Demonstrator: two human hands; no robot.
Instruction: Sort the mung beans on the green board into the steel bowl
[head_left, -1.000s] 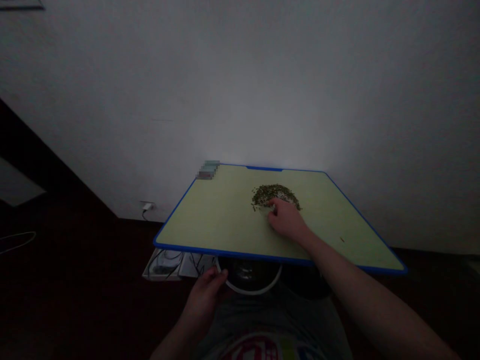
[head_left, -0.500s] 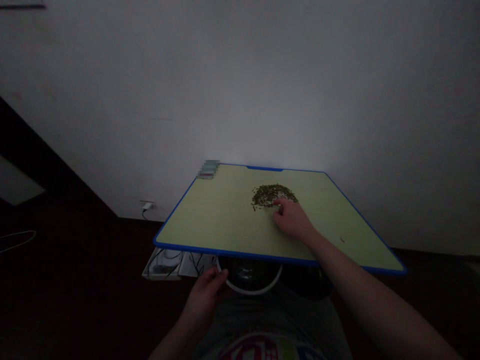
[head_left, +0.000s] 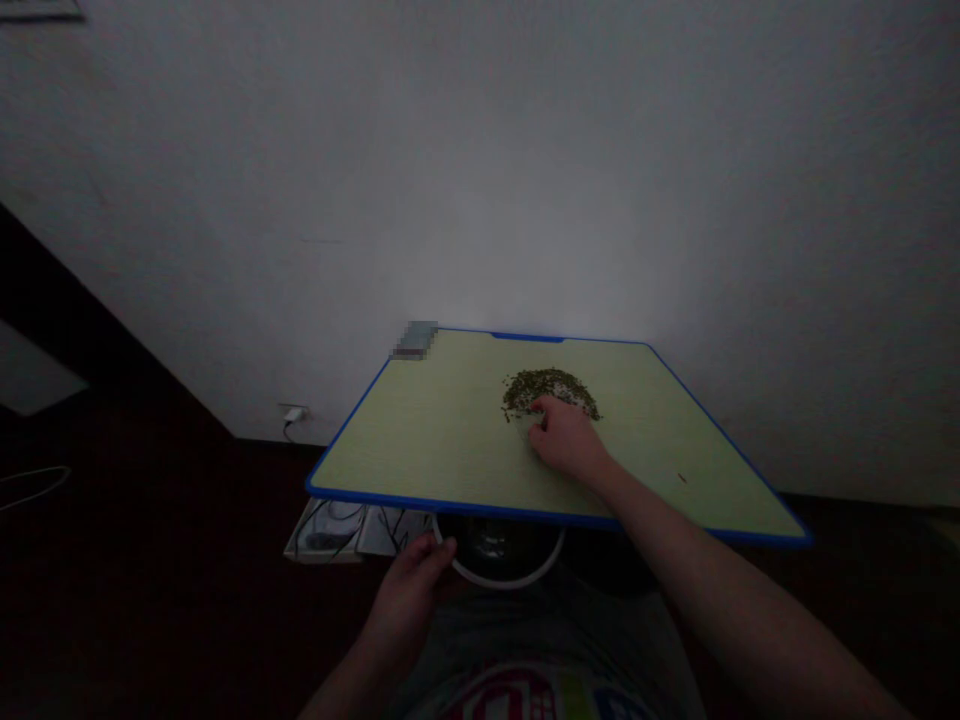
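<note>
A spread pile of small brownish-green grains (head_left: 551, 381) lies on the pale tabletop (head_left: 420, 430), with a thinner patch on its near side. My right hand (head_left: 566, 438) is over the near edge of this pile. Its index finger reaches in among the grains and its thumb stands apart from it; the other fingers are hidden. Below the table's front edge, my left hand (head_left: 420, 570) grips the white rim of a dark bowl (head_left: 495, 550), thumb on top. The far part of the bowl is under the table, and its contents are too dark to make out.
The table has a blue edge (head_left: 457, 504) and stands against a wall. A blurred stack (head_left: 415, 340) sits at its far left corner. A thin reddish-brown piece (head_left: 682, 478) lies at the right. Boxes with cables (head_left: 330, 530) are below left, near a plugged-in charger (head_left: 295, 414).
My right hand has moved slightly left along the near edge of the pile. A few more grains show at its right side. My left hand keeps its grip on the bowl.
</note>
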